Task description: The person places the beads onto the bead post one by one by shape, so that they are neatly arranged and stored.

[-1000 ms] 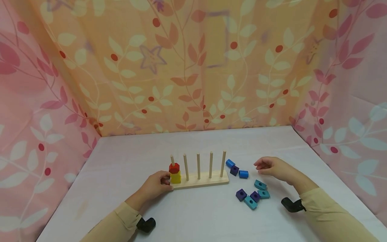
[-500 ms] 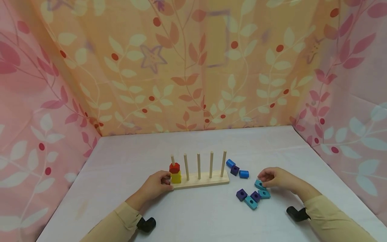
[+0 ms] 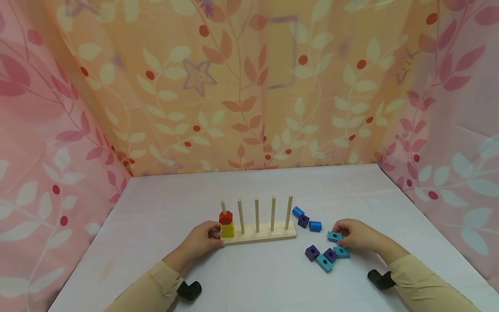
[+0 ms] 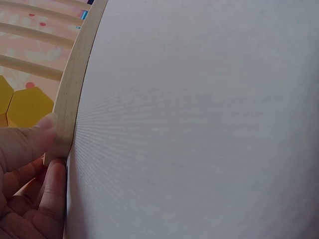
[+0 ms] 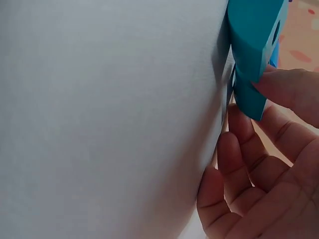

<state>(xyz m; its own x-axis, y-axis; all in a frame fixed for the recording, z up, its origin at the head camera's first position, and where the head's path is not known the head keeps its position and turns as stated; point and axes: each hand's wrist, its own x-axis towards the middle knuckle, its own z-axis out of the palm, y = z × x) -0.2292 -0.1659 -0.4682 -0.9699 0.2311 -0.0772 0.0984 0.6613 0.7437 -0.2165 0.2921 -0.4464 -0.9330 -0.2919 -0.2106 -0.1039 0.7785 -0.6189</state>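
In the head view my left hand [image 3: 203, 237] grips the left end of a wooden peg board [image 3: 265, 234] with several upright pegs. Its thumb lies on the board's edge in the left wrist view, with the fingers curled below the end. The leftmost peg carries a yellow block [image 3: 228, 229] under a red block [image 3: 225, 217]. To the right, my right hand [image 3: 356, 236] pinches a teal block [image 3: 334, 236] with a hole in it, thumb on the near side. A second teal block [image 3: 341, 252] lies just in front of that hand and looms large in the right wrist view.
Two blue cylinders [image 3: 315, 226] and a purple block [image 3: 303, 221] lie by the board's right end. Nearer me are two more purple blocks [image 3: 312, 252] and another teal block [image 3: 324, 262]. Patterned curtains [image 3: 249, 108] enclose the white table [image 3: 249, 281] at the back and sides.
My right hand has come down and nearer to me onto the teal block, which has turned slightly in its fingers. The left hand keeps its hold on the peg board.
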